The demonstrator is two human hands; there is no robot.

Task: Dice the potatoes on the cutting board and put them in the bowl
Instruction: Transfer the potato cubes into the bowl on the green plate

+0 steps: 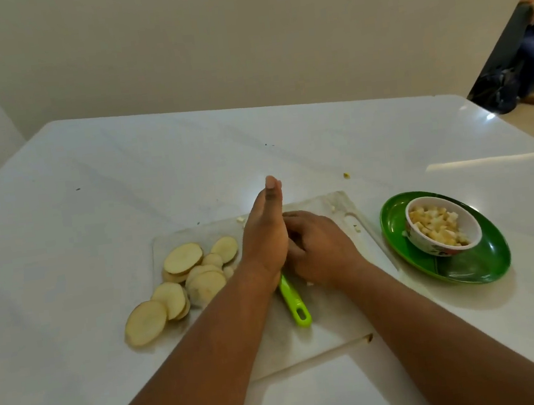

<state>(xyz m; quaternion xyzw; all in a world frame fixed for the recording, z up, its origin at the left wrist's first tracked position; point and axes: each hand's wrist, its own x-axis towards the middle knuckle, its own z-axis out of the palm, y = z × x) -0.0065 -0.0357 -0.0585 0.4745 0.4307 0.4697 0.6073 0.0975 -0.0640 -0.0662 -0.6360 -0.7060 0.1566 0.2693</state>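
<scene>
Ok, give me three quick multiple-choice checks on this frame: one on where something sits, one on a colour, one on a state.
1. Where does the bowl stand?
A. on the cutting board
B. on a green plate
C. straight on the table

2. What colour is the knife handle?
A. black
B. red
C. bright green

3. What state are the potato slices at the left of the cutting board in?
A. round, not yet diced
B. already diced
C. whole and uncut

Answers:
1 B, the bowl of diced potato sits on the green plate, right of the board.
2 C, the handle that pokes out below the two hands is lime green.
3 A, they lie as flat overlapping rounds.
</scene>
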